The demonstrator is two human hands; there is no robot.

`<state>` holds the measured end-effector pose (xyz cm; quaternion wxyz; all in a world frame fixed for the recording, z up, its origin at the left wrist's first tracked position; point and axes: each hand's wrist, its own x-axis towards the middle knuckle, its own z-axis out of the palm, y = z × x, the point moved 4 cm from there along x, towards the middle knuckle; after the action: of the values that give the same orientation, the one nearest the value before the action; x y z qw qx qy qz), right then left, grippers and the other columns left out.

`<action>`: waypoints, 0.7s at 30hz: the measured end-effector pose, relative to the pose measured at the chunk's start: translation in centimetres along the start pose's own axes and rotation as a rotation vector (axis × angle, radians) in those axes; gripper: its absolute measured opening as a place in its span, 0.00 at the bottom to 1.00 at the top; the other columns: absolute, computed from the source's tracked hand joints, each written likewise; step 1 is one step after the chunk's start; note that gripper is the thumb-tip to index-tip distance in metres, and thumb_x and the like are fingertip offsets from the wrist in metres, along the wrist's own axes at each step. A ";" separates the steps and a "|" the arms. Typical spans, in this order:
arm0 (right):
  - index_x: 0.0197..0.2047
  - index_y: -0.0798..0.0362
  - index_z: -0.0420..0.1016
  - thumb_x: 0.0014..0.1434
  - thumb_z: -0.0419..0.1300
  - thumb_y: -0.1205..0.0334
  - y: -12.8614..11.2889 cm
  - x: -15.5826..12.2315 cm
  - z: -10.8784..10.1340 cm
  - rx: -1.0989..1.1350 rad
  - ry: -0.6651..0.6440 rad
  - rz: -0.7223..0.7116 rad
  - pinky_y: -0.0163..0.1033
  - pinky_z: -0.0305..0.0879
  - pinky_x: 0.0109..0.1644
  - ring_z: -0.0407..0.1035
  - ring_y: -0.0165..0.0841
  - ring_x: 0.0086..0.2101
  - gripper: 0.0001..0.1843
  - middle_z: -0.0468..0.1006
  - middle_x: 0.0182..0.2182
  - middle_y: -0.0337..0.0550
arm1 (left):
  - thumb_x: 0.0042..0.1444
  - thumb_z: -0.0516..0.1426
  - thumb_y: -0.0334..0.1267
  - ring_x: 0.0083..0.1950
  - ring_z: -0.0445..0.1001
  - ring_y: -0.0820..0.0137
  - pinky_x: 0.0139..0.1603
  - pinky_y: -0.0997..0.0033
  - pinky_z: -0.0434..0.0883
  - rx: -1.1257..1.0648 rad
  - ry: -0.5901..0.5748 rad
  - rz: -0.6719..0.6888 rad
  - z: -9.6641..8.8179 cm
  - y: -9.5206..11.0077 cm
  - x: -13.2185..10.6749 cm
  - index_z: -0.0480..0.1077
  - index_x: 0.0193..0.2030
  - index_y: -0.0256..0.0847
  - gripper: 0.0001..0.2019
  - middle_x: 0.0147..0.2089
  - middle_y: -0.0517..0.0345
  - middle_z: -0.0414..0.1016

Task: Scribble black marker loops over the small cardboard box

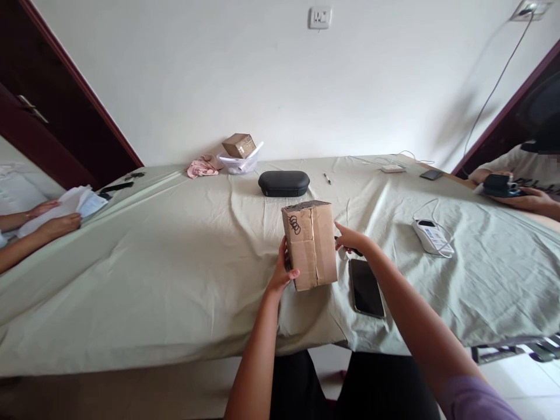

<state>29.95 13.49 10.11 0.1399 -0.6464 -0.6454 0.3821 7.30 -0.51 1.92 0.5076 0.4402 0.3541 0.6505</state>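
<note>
A taped cardboard box (324, 245) with black looped scribbles on one face stands tilted in front of me. My left hand (283, 271) grips its left side, thumb across the near face and fingers partly hidden behind. Close to the right side of the box, my right hand (350, 238) has its fingers closed round a slim dark object (356, 252), with the index finger stretched towards the box. Most of that object is covered by the hand, so I cannot make out its kind. A phone with a dark screen (366, 289) lies just below the right hand.
Beyond the box sit a black hard case (283, 183) and a pen (327, 178). A small carton (238, 145) rests on a plastic tub (238, 165) beside a pink cloth (203, 166). A white corded device (432, 238) lies right. People's hands hold papers (70, 204) left and a dark object (501, 185) right.
</note>
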 end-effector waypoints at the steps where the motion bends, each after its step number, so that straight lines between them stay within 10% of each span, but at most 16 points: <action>1: 0.86 0.54 0.47 0.50 0.68 0.75 0.2 -0.2 -0.2 0.007 -0.052 0.023 0.34 0.64 0.24 0.64 0.30 0.16 0.63 0.82 0.23 0.39 | 0.33 0.75 0.71 0.79 0.64 0.40 0.77 0.45 0.67 0.000 0.008 0.006 0.0 0.1 -0.1 0.53 0.83 0.51 0.72 0.79 0.38 0.64; 8: 0.87 0.51 0.37 0.59 0.64 0.75 0.5 -1.4 -1.5 0.201 -0.160 -0.015 0.31 0.57 0.21 0.64 0.29 0.15 0.61 0.80 0.21 0.34 | 0.37 0.75 0.70 0.80 0.62 0.40 0.78 0.44 0.64 0.003 0.011 0.010 0.0 0.3 -0.2 0.51 0.84 0.51 0.70 0.80 0.39 0.63; 14: 0.60 0.59 0.79 0.64 0.56 0.70 -0.3 -2.2 -1.8 0.480 -0.140 -0.077 0.34 0.56 0.19 0.61 0.26 0.15 0.23 0.89 0.33 0.51 | 0.35 0.74 0.72 0.79 0.64 0.40 0.78 0.43 0.64 0.029 0.031 0.015 -0.2 0.3 -0.3 0.52 0.84 0.52 0.71 0.80 0.40 0.62; 21: 0.47 0.47 0.72 0.61 0.58 0.58 -2.1 -5.2 -4.4 0.945 0.070 -0.450 0.40 0.64 0.29 0.64 0.30 0.22 0.11 0.86 0.41 0.48 | 0.37 0.73 0.73 0.76 0.67 0.40 0.75 0.45 0.67 0.034 0.049 0.008 -0.1 0.5 -0.2 0.54 0.83 0.52 0.68 0.81 0.41 0.62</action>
<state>32.02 10.20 16.09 0.5165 -0.3704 -0.5205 0.5701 7.07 -0.87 2.32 0.4885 0.4344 0.3756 0.6570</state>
